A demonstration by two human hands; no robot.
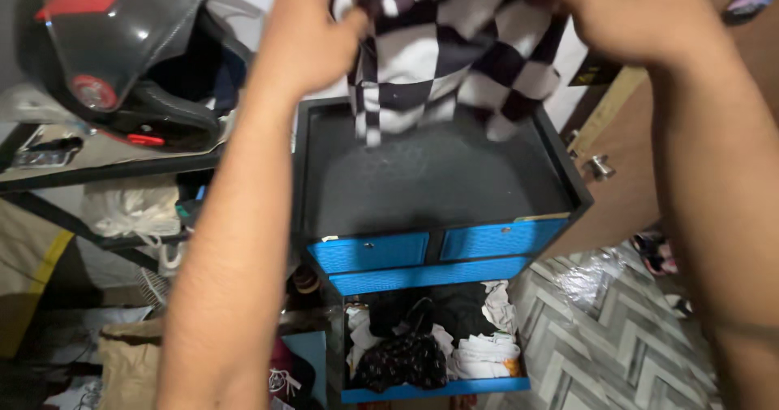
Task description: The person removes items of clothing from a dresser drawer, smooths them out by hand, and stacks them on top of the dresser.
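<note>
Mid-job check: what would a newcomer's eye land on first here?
The black-and-white checkered garment, held up at the top of the view by the left hand and right hand. Under it stands a black cabinet with bright blue drawers, the lowest open and full of clothes. A dark helmet sits at upper left.

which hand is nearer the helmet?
Left. The left hand grips the checkered cloth just right of the black helmet on the shelf. The right hand holds the cloth's far side, farther away, above the dresser.
</note>
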